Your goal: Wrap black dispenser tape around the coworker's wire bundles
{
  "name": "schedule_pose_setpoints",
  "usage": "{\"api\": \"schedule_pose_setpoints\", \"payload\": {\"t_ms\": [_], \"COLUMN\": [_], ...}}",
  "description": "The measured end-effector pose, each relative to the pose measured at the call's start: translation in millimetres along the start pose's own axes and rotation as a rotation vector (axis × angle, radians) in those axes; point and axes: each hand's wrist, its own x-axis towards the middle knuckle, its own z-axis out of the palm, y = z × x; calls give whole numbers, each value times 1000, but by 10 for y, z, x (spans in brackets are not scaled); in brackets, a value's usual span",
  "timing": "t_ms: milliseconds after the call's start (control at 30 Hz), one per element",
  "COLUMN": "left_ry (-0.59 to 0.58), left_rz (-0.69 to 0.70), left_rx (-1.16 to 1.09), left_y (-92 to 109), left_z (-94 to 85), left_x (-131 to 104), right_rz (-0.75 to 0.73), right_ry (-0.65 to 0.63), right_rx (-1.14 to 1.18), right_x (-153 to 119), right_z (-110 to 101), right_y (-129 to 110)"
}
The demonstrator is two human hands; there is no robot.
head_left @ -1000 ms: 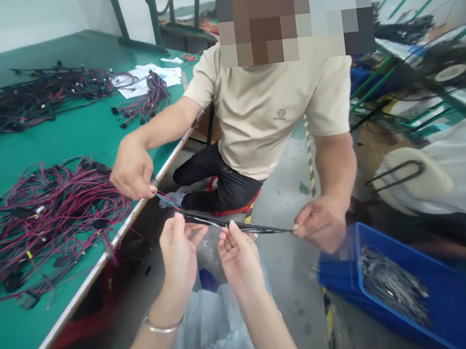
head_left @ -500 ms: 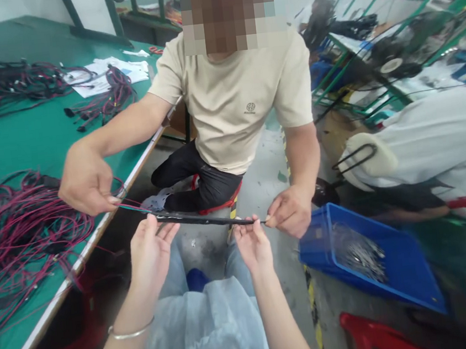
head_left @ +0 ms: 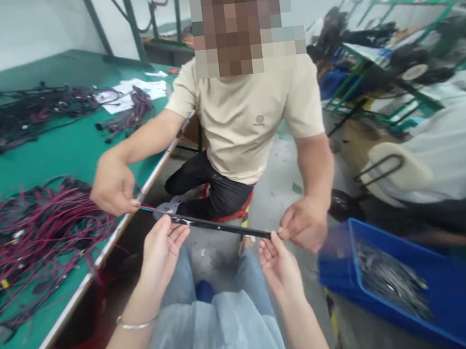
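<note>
A thin black sleeve (head_left: 222, 227) is stretched level above my lap, with red and green wires (head_left: 153, 209) running out of its left end. My left hand (head_left: 161, 251) holds that left end between thumb and fingers. My right hand (head_left: 281, 266) lies palm up just under the right end, fingers apart, with its tips at the sleeve. A co-worker in a beige shirt sits facing me. One of the co-worker's hands (head_left: 113, 184) pinches the wires at the table edge. The other hand (head_left: 305, 225) grips the sleeve's right end.
A green table (head_left: 47, 149) on the left carries a heap of red and black wire harnesses (head_left: 34, 228), further bundles (head_left: 34, 109) and papers (head_left: 132, 90). A blue bin (head_left: 450, 307) of grey metal parts stands on the floor at the right. Green racks stand behind.
My right hand has let go of the sleeve's right end and dropped slightly below it, palm up. The co-worker still pulls the wires and sleeve taut. The camera has shifted a little.
</note>
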Motion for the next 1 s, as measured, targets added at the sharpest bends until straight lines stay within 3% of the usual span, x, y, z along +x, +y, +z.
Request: {"api": "schedule_pose_setpoints", "payload": {"t_ms": [133,267,467,600,733,833,1000], "left_ry": [-66,-53,78,81,76,55,-15], "left_rz": [-2,68,78,19,-151,-220,-162], "left_rx": [-50,-64,-19,-4,-13,-43,18], "left_y": [16,-89,-151,90,310,332,249], "left_z": [-2,-69,-229,-106,49,50,-49], "left_x": [62,139,50,-57,-96,-80,3], "right_rz": [-53,-77,-373,-218,-91,-64,-16], "right_ry": [-21,-49,-30,-66,-154,-138,-112], "right_rx": [-29,-58,-204,-170,-115,-59,-58], "right_x": [52,76,43,35,14,-45,-94], "right_z": [8,-21,-66,-83,-86,-46,39], "right_y": [29,55,169,145,0,-87,-106]}}
